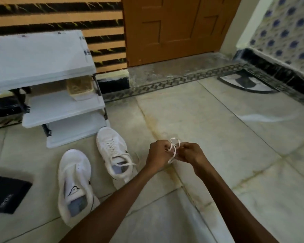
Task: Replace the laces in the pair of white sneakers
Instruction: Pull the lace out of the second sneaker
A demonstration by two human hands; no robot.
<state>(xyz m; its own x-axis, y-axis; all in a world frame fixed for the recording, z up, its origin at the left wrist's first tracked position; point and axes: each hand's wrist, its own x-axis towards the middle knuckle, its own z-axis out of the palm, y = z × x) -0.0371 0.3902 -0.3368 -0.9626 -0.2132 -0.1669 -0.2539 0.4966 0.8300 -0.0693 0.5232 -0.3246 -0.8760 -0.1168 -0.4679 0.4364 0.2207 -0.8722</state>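
Two white sneakers stand on the tiled floor at the lower left. The far sneaker has a lace threaded through it, its ends loose over the opening. The near sneaker shows no lace in its eyelets. Above the floor, to the right of the shoes, my left hand and my right hand meet and both pinch a loose white lace. The lace loops above my fingers and a short end hangs below them.
A white three-tier shelf rack stands behind the sneakers against a striped wall. A black mat lies at the far left. A brown door is straight ahead. Pale floor tiles spread to the right.
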